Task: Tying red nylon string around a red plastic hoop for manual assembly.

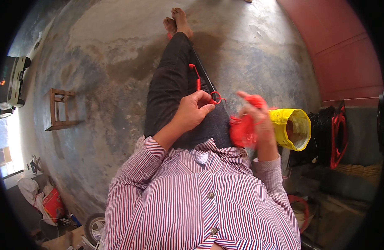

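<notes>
- Left hand: thumb and finger pinch the red loop; hold that pinch steady.
- Right hand: blurred, grip cannot be told; avoid tangling the red bundle.

Hard to make out the right hand, smeared by motion. Cannot discern fine detail in the blurred red bundle beside it. Cannot trace the red loop under the left hand's fingertips, nor see the wheel's right edge behind the striped shirt.
</notes>
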Motion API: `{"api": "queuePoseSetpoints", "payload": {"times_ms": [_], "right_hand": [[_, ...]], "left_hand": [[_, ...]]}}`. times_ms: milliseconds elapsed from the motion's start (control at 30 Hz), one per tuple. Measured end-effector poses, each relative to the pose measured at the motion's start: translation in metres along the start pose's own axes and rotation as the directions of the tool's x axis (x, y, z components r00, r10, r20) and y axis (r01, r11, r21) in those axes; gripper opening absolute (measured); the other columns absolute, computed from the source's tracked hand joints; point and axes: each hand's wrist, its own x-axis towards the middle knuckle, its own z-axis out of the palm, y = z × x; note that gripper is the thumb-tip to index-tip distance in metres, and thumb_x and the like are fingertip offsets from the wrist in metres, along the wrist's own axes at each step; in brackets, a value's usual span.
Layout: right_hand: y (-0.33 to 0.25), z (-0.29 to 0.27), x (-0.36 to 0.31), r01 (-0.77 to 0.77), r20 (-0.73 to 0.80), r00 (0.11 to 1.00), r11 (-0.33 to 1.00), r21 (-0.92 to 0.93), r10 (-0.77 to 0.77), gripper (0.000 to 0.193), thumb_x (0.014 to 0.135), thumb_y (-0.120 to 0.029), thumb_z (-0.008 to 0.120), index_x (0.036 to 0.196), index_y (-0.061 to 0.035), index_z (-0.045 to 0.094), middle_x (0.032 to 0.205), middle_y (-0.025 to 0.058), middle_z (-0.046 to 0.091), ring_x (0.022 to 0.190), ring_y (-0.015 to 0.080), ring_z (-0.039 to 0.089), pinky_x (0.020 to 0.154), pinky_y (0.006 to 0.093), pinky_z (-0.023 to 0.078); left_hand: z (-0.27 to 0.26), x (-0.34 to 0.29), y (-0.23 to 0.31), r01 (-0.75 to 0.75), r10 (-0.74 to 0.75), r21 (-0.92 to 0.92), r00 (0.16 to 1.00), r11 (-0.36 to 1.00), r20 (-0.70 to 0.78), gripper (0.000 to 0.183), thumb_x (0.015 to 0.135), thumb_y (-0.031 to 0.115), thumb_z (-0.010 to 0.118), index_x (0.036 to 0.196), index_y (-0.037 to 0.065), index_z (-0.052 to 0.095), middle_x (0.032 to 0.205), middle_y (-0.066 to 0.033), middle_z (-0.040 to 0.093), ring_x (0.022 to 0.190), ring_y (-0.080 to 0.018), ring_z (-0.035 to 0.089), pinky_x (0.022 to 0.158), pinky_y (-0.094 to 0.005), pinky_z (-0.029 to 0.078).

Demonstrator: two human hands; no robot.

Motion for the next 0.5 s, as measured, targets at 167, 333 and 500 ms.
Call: {"api": "queuePoseSetpoints", "payload": {"times_ms": [167, 333, 500], "right_hand": [[0.003, 0.033, 0.008, -0.01, 0.115, 0.992, 0.93, -0.366, 0.056, 0.016, 0.086, -0.003, 0.066, 0.099, -0.0017, 0.057, 0.08, 0.0021, 0.062, 0.067, 0.0083, 0.059, 0.062, 0.0234, 0.049], [-0.016, 0.046, -0.007, 0.027, 0.146, 0.989, 0.907, -0.42, 0.038, 0.018, 0.082, -0.003, 0.069, 0.095, -0.0025, 0.056, 0.074, 0.0001, 0.058, 0.066, 0.0077, 0.057, 0.06, 0.0239, 0.048], [-0.012, 0.065, -0.023, 0.126, 0.222, 0.974, 0.921, -0.369, -0.044, 0.018, 0.079, 0.003, 0.061, 0.096, -0.0028, 0.057, 0.077, 0.0007, 0.058, 0.072, 0.0079, 0.055, 0.066, 0.025, 0.046]], "left_hand": [[0.001, -0.002, 0.001, -0.021, 0.02, -0.031, 0.999, 0.999, -0.027, 0.016, 0.085, 0.003, 0.071, 0.099, 0.0, 0.063, 0.09, -0.0015, 0.067, 0.083, -0.0076, 0.062, 0.077, -0.0239, 0.051], [0.004, 0.0, 0.002, 0.014, -0.015, -0.02, 0.999, 1.0, -0.046, 0.016, 0.084, 0.004, 0.072, 0.097, 0.0, 0.063, 0.09, -0.0023, 0.067, 0.084, -0.0078, 0.062, 0.077, -0.0245, 0.052], [0.008, 0.002, -0.003, -0.011, 0.013, 0.027, 0.997, 1.0, -0.08, 0.018, 0.083, 0.004, 0.072, 0.098, 0.0, 0.062, 0.089, -0.0032, 0.067, 0.083, -0.009, 0.063, 0.077, -0.0253, 0.052]]}}
